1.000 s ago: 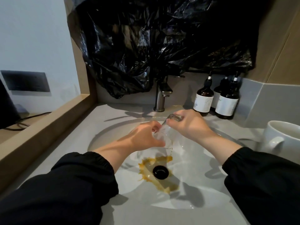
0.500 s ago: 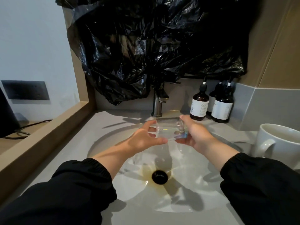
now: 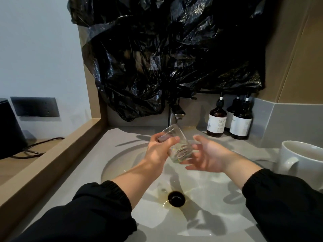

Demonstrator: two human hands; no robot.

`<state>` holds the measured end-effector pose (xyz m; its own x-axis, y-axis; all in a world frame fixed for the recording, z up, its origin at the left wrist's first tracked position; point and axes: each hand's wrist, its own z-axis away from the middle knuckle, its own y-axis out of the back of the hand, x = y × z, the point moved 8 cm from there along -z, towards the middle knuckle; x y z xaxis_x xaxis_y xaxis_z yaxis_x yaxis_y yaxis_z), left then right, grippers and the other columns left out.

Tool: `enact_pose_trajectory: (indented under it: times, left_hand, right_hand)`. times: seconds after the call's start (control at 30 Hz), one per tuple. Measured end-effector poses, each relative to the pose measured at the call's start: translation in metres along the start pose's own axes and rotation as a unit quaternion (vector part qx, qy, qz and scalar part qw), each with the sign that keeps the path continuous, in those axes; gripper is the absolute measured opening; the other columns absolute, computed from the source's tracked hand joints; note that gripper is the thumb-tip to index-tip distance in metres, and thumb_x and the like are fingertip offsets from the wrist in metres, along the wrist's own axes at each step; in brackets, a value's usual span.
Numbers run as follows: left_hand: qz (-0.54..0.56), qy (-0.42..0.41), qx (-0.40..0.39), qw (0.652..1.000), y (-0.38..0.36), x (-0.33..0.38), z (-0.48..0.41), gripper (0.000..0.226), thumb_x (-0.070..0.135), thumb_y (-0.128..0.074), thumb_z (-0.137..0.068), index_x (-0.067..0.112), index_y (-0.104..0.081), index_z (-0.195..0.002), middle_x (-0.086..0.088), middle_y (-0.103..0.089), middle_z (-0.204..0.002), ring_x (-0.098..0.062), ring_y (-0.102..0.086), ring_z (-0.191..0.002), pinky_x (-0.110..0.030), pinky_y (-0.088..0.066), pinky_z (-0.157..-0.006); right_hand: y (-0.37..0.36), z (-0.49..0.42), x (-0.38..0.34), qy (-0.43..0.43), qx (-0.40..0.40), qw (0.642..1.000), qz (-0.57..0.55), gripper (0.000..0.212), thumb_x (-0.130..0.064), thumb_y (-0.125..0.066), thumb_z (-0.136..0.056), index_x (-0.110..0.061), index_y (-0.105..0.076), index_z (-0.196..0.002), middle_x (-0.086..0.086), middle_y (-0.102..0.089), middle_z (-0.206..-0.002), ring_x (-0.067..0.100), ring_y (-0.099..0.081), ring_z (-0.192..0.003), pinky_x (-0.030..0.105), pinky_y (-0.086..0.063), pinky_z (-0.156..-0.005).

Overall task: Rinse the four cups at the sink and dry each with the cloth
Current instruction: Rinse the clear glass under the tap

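A clear glass cup (image 3: pixel 178 145) hangs tilted over the white sink basin (image 3: pixel 122 165), its mouth pointing up toward the faucet (image 3: pixel 176 114). My left hand (image 3: pixel 159 151) grips the cup's side with thumb and fingers wrapped round it. My right hand (image 3: pixel 208 158) lies just right of the cup's base, palm up and fingers spread, touching or nearly touching the glass. A white mug (image 3: pixel 304 161) stands on the counter at the right edge. No cloth is in view.
Brown pump bottles (image 3: pixel 216 119) stand at the back right of the counter. A black plastic bag (image 3: pixel 166 58) covers the wall above the faucet. The dark drain (image 3: pixel 176 198) has yellowish liquid around it. A wooden ledge (image 3: pixel 52 154) borders the left side.
The cup was upside down pouring yellow liquid into the drain, then turned sideways; now it is tilted mouth-up. My right hand has let go and opened, and my left hand took the grip.
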<state>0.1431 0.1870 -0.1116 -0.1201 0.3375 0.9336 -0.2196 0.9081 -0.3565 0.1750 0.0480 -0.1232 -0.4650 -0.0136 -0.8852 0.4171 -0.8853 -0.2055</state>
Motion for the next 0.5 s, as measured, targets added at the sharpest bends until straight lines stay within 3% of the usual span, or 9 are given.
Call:
enact_pose_trajectory:
  times: [0.07,0.13,0.2,0.33,0.43,0.5]
  left_hand:
    - [-0.053,-0.006,0.012,0.998,0.005,0.003,0.001,0.076,0.034,-0.084,-0.052,0.018,-0.045,-0.116,-0.003,-0.060,-0.097,-0.017,-0.059,-0.088,-0.033,-0.049,-0.081]
    - [-0.127,-0.026,0.038,0.991,0.010,0.009,0.003,0.068,0.032,-0.084,-0.064,0.017,-0.045,-0.118,-0.003,-0.059,-0.099,-0.017,-0.061,-0.091,-0.030,-0.050,-0.076]
    - [-0.185,-0.061,0.062,0.979,0.012,0.016,0.003,0.057,0.029,-0.081,-0.072,0.020,-0.045,-0.115,-0.001,-0.061,-0.100,-0.014,-0.061,-0.089,-0.025,-0.048,-0.068]
    - [-0.271,-0.129,0.090,0.950,0.009,0.024,0.000,0.064,0.030,-0.084,-0.067,0.025,-0.042,-0.116,0.004,-0.059,-0.099,-0.010,-0.059,-0.088,-0.026,-0.051,-0.074]
    - [-0.313,-0.157,0.090,0.932,0.012,0.028,-0.001,0.069,0.034,-0.086,-0.065,0.028,-0.042,-0.118,0.012,-0.057,-0.094,-0.001,-0.055,-0.082,-0.008,-0.041,-0.060]
    - [-0.316,-0.160,0.078,0.932,0.016,0.027,-0.003,0.069,0.036,-0.085,-0.064,0.028,-0.043,-0.118,0.009,-0.058,-0.095,-0.003,-0.057,-0.082,-0.007,-0.042,-0.057]
  right_hand:
    - [0.018,-0.009,-0.030,0.068,0.089,0.994,-0.002,0.045,-0.042,-0.041,-0.098,-0.003,-0.054,-0.116,0.017,-0.064,-0.099,0.031,-0.064,-0.083,0.042,-0.051,-0.076]
    - [0.030,-0.016,-0.061,0.126,0.156,0.980,-0.022,0.042,-0.039,-0.044,-0.097,-0.004,-0.057,-0.116,0.014,-0.064,-0.098,0.028,-0.063,-0.085,0.041,-0.051,-0.074]
    - [0.027,-0.022,-0.086,0.150,0.169,0.974,-0.032,0.041,-0.042,-0.044,-0.097,-0.006,-0.059,-0.111,0.012,-0.065,-0.098,0.024,-0.062,-0.079,0.038,-0.051,-0.072]
    - [0.014,-0.035,-0.123,0.181,0.168,0.969,-0.013,0.045,-0.048,-0.044,-0.096,-0.007,-0.060,-0.100,0.012,-0.066,-0.098,0.023,-0.064,-0.081,0.037,-0.050,-0.068]
    - [0.005,-0.045,-0.138,0.194,0.166,0.967,-0.024,0.041,-0.044,-0.044,-0.097,-0.008,-0.059,-0.085,0.009,-0.063,-0.084,0.019,-0.059,-0.069,0.032,-0.047,-0.062]
    - [0.002,-0.049,-0.144,0.188,0.180,0.966,-0.014,0.036,-0.037,-0.045,-0.097,-0.011,-0.056,-0.075,0.003,-0.055,-0.070,0.015,-0.051,-0.060,0.027,-0.045,-0.059]
